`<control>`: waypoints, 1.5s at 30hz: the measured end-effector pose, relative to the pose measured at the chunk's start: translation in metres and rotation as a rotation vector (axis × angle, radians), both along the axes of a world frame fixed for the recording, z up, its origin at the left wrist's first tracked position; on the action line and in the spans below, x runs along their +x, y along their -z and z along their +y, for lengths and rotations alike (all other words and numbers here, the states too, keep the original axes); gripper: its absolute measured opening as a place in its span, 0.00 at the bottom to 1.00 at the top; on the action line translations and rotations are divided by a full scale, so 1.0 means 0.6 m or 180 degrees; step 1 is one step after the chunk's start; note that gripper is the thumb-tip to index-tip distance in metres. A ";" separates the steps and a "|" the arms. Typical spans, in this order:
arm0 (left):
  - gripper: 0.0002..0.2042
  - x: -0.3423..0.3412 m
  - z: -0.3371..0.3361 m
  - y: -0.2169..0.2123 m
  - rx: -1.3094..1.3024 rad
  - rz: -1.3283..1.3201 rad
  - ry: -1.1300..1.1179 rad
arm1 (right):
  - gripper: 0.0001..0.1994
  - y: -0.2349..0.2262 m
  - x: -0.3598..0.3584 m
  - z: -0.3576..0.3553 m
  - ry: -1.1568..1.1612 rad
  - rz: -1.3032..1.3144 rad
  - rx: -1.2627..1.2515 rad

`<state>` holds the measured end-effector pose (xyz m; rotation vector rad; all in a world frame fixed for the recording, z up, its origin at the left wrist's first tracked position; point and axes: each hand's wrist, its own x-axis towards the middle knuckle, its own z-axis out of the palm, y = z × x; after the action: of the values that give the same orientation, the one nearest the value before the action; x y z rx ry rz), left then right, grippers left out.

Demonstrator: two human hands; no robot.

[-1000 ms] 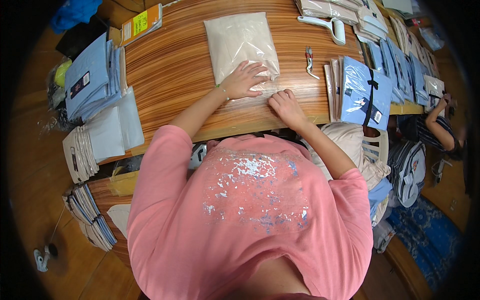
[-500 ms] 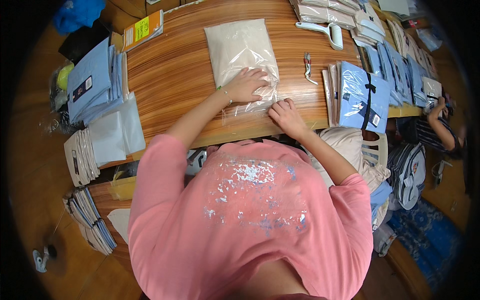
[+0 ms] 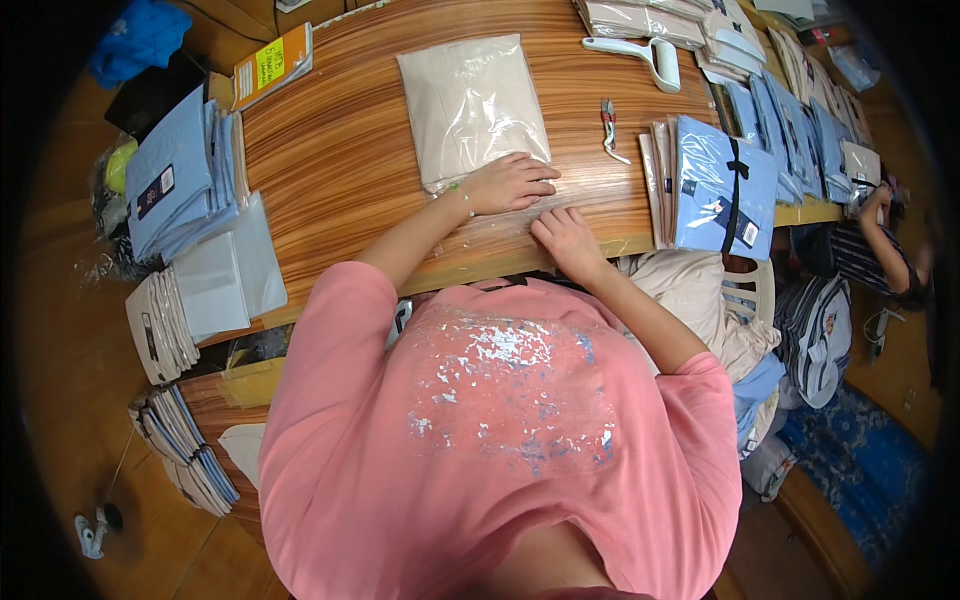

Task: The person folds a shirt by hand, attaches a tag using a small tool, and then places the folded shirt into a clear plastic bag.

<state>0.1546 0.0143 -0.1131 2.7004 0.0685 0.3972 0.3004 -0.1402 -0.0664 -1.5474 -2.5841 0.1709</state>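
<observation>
A folded beige garment in a clear plastic bag (image 3: pixel 470 100) lies flat on the wooden table in front of me. My left hand (image 3: pixel 510 185) rests palm down on the near edge of the bag, fingers stretched toward the right. Clear plastic extends from that edge toward me, and its outline is hard to make out. Close by on the right, my right hand (image 3: pixel 568 243) touches down near the end of this plastic, its fingers slightly bent and a little apart. I see nothing gripped in either hand.
White lint roller (image 3: pixel 665 65) and red-handled snips (image 3: pixel 608 125) lie to the right. Beyond them stands a stack of bagged blue garments (image 3: pixel 705 185). More blue packages (image 3: pixel 175 180) and clear sleeves (image 3: pixel 262 250) sit left. Another person's arm (image 3: pixel 880 245) shows far right.
My left hand has slid off the middle of the garment toward me and slightly right, down to the bag's near edge. The right hand has barely shifted.
</observation>
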 end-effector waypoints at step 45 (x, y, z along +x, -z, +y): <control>0.16 -0.003 -0.012 -0.011 0.0438 -0.0202 0.0026 | 0.08 0.008 0.071 -0.017 -0.0214 0.0726 0.0842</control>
<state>0.1528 0.0070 -0.1068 2.8195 0.0123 0.5017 0.3431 -0.1501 -0.0710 -1.2715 -2.3706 0.0094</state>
